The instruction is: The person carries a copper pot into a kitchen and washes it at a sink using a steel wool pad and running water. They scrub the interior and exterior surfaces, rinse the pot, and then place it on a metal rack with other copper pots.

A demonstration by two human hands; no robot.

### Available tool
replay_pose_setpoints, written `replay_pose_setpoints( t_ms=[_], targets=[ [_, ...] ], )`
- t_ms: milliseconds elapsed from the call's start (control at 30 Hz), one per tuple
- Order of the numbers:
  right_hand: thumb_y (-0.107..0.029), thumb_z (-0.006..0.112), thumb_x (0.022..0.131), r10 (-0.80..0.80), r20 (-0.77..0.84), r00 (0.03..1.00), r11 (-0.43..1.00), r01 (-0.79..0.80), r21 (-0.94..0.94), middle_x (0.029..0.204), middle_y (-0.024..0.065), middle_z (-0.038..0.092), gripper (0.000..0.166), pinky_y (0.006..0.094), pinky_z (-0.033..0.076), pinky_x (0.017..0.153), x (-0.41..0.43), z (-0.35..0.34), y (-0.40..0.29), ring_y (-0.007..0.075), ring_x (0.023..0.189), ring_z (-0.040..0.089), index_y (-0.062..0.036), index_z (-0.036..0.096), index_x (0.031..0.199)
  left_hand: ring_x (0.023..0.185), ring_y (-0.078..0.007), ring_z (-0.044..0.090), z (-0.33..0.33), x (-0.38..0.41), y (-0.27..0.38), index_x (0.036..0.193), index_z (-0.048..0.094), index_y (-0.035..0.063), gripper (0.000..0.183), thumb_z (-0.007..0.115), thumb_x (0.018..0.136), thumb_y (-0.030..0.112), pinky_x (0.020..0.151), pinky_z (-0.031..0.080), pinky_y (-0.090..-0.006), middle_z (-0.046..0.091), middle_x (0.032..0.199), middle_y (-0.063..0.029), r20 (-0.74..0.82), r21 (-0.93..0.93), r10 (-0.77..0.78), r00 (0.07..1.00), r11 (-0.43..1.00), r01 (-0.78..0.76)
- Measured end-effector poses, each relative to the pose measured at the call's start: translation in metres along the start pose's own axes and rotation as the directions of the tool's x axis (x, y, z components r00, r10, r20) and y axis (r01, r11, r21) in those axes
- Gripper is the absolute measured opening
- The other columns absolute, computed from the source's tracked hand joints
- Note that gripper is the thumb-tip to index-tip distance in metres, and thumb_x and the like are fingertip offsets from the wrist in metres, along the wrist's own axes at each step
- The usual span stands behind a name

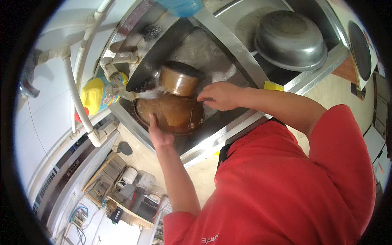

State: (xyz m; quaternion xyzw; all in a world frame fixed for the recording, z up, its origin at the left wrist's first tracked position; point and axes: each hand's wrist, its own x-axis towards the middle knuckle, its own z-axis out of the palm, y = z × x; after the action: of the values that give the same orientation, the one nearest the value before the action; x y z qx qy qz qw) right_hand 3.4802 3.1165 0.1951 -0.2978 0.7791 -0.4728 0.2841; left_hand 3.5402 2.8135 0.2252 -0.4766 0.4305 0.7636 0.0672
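Water runs from a plastic faucet (130, 95) into a stainless steel sink (196, 46). In the basin lies a brown metal pot (170, 114) on its side, with a wire handle or bail at its right end. A smaller brown pot (180, 80) with a dark rim stands against it. My left hand (160, 134) grips the larger pot at its lower left edge, thumb on the outer wall. My right hand (219, 95) hovers or rests just right of the two pots, fingers curled; whether it touches them is unclear, and nothing shows in it.
An upturned metal basin (291, 39) lies in the neighbouring sink compartment. A yellow sponge (273, 86) sits on the front rim. Left of the faucet stands a yellow jug (93, 95) with a red cap, beside white pipes (75, 88). A blue plastic container (180, 6) is at the far edge.
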Motion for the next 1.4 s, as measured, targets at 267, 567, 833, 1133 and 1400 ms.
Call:
replay_pose_setpoints(
  t_ms=[267,567,833,1133,1400],
  targets=[
    [-0.026,0.065,0.095,-0.170,-0.127,0.977,0.985,0.162,-0.065,0.093,0.0138,0.068,0.019,0.0445,0.052,0.076,0.039,-0.067,-0.030,0.0347,0.086,0.066,-0.0079,0.069,0.098,0.122,-0.0308,0.058,0.084,0.037,0.048,0.138,0.050,0.0026,0.036,0.047,0.106,0.019,0.103,0.049,-0.0486,0.058,0.136,-0.0147,0.278,0.285,-0.031,0.960,0.957,-0.052],
    [-0.024,0.057,0.098,-0.793,-0.068,0.605,0.586,0.728,-0.355,0.123,0.0062,0.065,0.037,0.0445,0.052,0.092,0.149,-0.121,-0.121,0.0315,0.110,0.062,-0.0170,0.058,0.134,0.132,-0.0333,0.050,0.089,0.039,0.062,0.145,0.041,-0.0019,0.048,0.029,0.108,0.027,0.111,0.044,-0.0500,0.048,0.147,-0.0197,0.211,0.187,-0.091,0.973,0.981,0.051],
    [-0.031,0.051,0.101,-0.765,0.527,0.370,0.214,0.918,-0.335,0.133,0.0049,0.061,0.039,0.0459,0.050,0.095,0.226,-0.138,-0.128,0.0328,0.115,0.060,-0.0143,0.058,0.135,0.130,-0.0328,0.052,0.058,0.013,0.028,0.145,0.042,-0.0027,0.060,0.044,0.107,0.044,0.109,0.044,-0.0472,0.049,0.145,-0.0181,-0.005,0.234,0.150,0.989,0.962,-0.144],
    [-0.051,0.046,0.100,-0.663,0.684,0.306,0.099,0.941,-0.325,0.112,0.0047,0.065,0.044,0.0447,0.046,0.094,0.265,-0.130,-0.146,0.0322,0.103,0.061,-0.0099,0.060,0.107,0.117,-0.0306,0.061,0.042,-0.096,0.031,0.137,0.048,-0.0067,0.056,0.064,0.099,0.032,0.099,0.051,-0.0446,0.059,0.132,-0.0185,-0.150,0.426,0.361,0.921,0.864,-0.269],
    [-0.079,0.039,0.089,-0.704,0.440,0.558,0.252,0.774,-0.581,0.084,0.0064,0.068,0.072,0.0427,0.040,0.097,0.250,-0.079,-0.164,0.0286,0.083,0.065,-0.0118,0.064,0.091,0.098,-0.0231,0.067,0.020,-0.182,0.037,0.121,0.061,-0.0064,0.058,0.088,0.071,0.005,0.089,0.054,-0.0357,0.069,0.112,-0.0125,-0.222,0.549,0.412,0.884,0.802,-0.236]
  ],
)
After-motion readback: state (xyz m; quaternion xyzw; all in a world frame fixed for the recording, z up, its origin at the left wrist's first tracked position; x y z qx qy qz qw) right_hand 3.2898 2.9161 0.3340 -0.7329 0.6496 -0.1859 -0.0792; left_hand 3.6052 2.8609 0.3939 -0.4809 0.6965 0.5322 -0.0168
